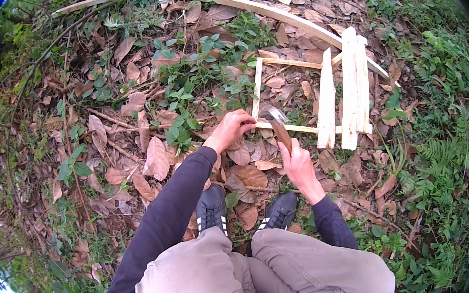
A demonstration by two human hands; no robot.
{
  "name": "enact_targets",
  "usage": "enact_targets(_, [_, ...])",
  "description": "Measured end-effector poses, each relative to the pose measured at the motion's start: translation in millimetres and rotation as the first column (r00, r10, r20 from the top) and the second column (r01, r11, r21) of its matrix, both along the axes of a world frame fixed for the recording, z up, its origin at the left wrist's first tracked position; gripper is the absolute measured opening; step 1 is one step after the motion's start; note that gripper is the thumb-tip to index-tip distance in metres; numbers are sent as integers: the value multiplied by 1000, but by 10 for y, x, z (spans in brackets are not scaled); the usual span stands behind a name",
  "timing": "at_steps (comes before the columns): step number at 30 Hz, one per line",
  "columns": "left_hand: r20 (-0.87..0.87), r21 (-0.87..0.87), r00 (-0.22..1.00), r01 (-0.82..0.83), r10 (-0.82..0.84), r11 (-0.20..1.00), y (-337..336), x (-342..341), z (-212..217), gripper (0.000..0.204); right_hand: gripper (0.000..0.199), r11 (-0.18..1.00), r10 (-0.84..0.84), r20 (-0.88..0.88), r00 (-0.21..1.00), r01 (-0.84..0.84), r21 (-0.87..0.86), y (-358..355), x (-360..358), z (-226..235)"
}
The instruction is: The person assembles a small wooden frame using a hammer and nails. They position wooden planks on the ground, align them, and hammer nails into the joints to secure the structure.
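A frame of thin pale wooden strips (257,88) lies on the leaves ahead of me. At its near left corner my left hand (230,130) is closed, thumb and fingertips pinched together against the wood; what they pinch is too small to make out. My right hand (300,167) grips a hammer (273,114) by its brown wooden handle. The metal hammer head is over that same corner, close to my left fingertips. Across the frame's right side lie a rough board (327,102) and, beside it, a pair of longer boards (349,90).
Beyond the frame a long wooden strip (250,5) stretches across the ground, bowed by the lens. Dry brown leaves (156,159), twigs and green plants (184,106) cover the ground. My dark shoes (213,206) stand close below the hands. Ferns (433,154) grow to the right.
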State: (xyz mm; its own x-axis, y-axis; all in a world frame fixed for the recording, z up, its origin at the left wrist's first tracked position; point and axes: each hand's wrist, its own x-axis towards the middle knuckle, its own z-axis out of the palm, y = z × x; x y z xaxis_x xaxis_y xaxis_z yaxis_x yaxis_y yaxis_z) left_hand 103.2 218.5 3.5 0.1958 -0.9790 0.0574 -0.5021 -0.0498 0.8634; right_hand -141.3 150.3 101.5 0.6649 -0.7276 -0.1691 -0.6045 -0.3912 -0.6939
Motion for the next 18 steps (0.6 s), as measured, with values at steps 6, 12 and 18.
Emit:
enact_targets(6, [-13, -38, 1000, -6, 5, 999, 7, 2, -19, 17, 28, 999, 32, -29, 999, -32, -9, -28, -53, -21])
enact_targets(12, [8, -52, 1000, 5, -5, 999, -6, 10, -34, 15, 29, 998, 55, -85, 995, -54, 18, -25, 19, 25])
enact_targets(18, [-18, -75, 1000, -22, 21, 997, 4, 3, -93, 12, 29, 999, -33, 75, 997, 35, -32, -31, 91, 132])
